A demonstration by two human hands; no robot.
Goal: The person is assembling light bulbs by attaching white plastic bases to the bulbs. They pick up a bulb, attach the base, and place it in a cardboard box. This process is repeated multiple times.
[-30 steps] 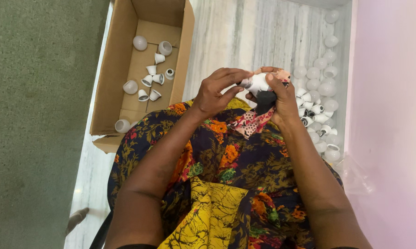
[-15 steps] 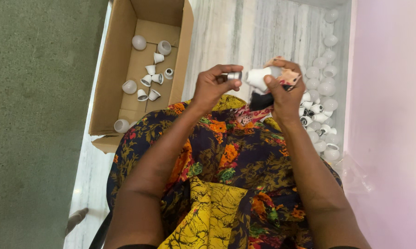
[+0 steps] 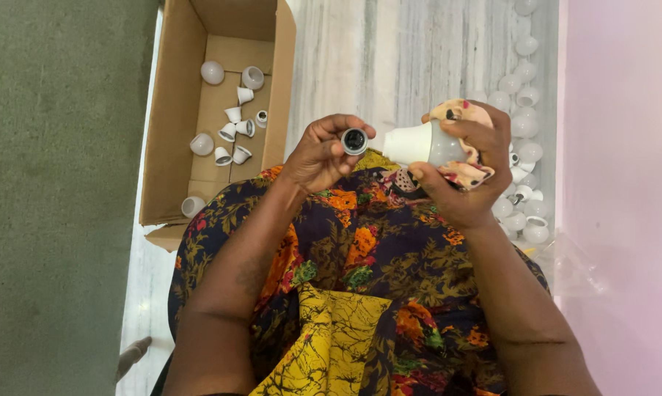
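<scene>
My left hand [image 3: 316,154] pinches a small round metal bulb cap [image 3: 354,141] between fingertips, its dark open end facing the camera. My right hand [image 3: 466,165] grips a white bulb body [image 3: 417,144] through a pink patterned cloth [image 3: 466,147], the narrow end pointing left toward the cap. A small gap separates cap and bulb body. Both hands are raised above my lap, which is covered in a floral dress [image 3: 360,264].
An open cardboard box [image 3: 175,110] on the left holds several white bulb parts [image 3: 232,136]. A pile of white bulbs [image 3: 521,132] lies along the pink wall [image 3: 624,183] at right. Marble floor [image 3: 389,59] lies ahead, green carpet [image 3: 52,183] at far left.
The metal cap has come off the white bulb body. My left hand drew it away leftward and turned its open end up; my right hand tilted the bulb level.
</scene>
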